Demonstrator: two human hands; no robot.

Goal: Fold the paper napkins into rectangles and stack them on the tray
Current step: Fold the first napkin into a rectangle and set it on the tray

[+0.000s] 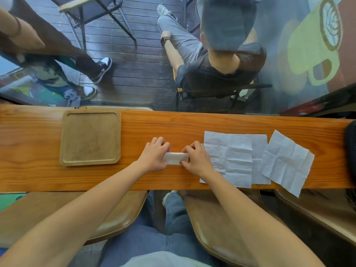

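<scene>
A white paper napkin [176, 158], folded into a narrow strip, lies on the wooden counter [173, 122] in front of me. My left hand [155, 155] presses down on its left end and my right hand [196, 158] on its right end, fingers curled over the paper. A square wooden tray [66, 139] with nothing on it sits to the left, apart from my hands. Unfolded creased napkins [237, 157] lie flat to the right, one [287, 162] turned at an angle and hanging over the near edge.
A dark object [350, 151] sits at the counter's far right end. Beyond the counter a person sits on a dark chair [217, 83], and another person's legs stand at the left. Brown stools [221, 228] are below the near edge.
</scene>
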